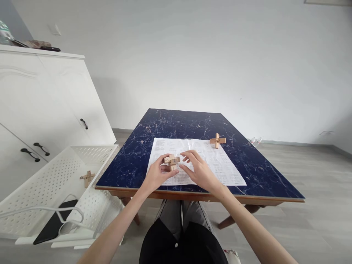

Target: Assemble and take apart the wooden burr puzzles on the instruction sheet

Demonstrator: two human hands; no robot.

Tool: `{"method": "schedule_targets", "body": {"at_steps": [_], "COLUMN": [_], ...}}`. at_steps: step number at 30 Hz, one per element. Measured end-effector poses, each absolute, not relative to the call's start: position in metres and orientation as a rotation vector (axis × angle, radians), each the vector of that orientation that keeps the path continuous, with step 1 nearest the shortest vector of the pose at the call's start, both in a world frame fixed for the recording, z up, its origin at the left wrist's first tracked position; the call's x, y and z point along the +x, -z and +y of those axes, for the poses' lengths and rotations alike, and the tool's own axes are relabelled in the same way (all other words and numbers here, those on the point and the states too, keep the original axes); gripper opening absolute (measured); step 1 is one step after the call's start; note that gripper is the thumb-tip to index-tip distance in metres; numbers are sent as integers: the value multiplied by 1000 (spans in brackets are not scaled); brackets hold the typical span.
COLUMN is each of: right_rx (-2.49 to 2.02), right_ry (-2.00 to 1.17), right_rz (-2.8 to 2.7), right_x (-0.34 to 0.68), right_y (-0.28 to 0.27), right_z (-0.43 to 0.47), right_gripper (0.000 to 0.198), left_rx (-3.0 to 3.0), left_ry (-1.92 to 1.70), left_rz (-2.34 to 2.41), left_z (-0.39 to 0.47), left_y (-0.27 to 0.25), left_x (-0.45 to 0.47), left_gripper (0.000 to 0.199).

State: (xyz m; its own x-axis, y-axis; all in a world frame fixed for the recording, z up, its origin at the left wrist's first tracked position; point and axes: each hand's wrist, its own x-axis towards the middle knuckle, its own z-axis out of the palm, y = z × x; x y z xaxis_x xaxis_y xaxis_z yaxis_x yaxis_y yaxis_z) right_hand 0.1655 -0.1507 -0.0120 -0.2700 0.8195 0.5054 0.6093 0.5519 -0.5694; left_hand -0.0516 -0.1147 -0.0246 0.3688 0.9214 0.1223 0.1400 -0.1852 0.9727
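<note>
My left hand (158, 171) is closed around a wooden interlocking puzzle (172, 161), its thumb at the near side and fingers at the far side. Dark marks like numbers show on the light wood blocks. Just to the right, my right hand (198, 169) is held with fingers curved and apart, close to the puzzle's right end, with nothing between them. Under both hands lies a creased printed sheet (207, 157). On the sheet's far right corner stands a second wooden puzzle (217, 140), cross-shaped.
The sheet lies on a dark blue marbled table (181, 123) with a wooden edge. To the left is a white perforated basket (24, 187); another wooden piece (87, 177) is seen by its wall. A white cabinet (52, 95) stands behind it.
</note>
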Motion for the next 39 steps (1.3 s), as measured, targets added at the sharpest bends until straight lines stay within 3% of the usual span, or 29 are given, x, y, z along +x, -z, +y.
{"method": "schedule_targets", "body": {"at_steps": [5,13,22,31,39], "right_rx": [-1237,-1185,-1082,-1180,-1205], "right_ry": [-513,-737,-1266,-1267,-1142], "right_rz": [-2024,-1948,-1614,-1220,-701], "right_x": [166,164,148,177,265], "right_y": [17,5,19,17,24], "right_z": [-139,-143,-148,-148,-140], "right_gripper": [17,39,53,42,30], "left_rx": [1572,1534,1636,1637,1697], "left_ry": [-921,-852,-854,-783,-695], "left_rz": [860,781,760,834,953], "left_z": [-113,-115,-119,-114,-116], "left_y": [28,23,12,15,6], "left_x": [-55,-58,-55,-55,-54], "left_gripper": [71,75,75,83,64]}}
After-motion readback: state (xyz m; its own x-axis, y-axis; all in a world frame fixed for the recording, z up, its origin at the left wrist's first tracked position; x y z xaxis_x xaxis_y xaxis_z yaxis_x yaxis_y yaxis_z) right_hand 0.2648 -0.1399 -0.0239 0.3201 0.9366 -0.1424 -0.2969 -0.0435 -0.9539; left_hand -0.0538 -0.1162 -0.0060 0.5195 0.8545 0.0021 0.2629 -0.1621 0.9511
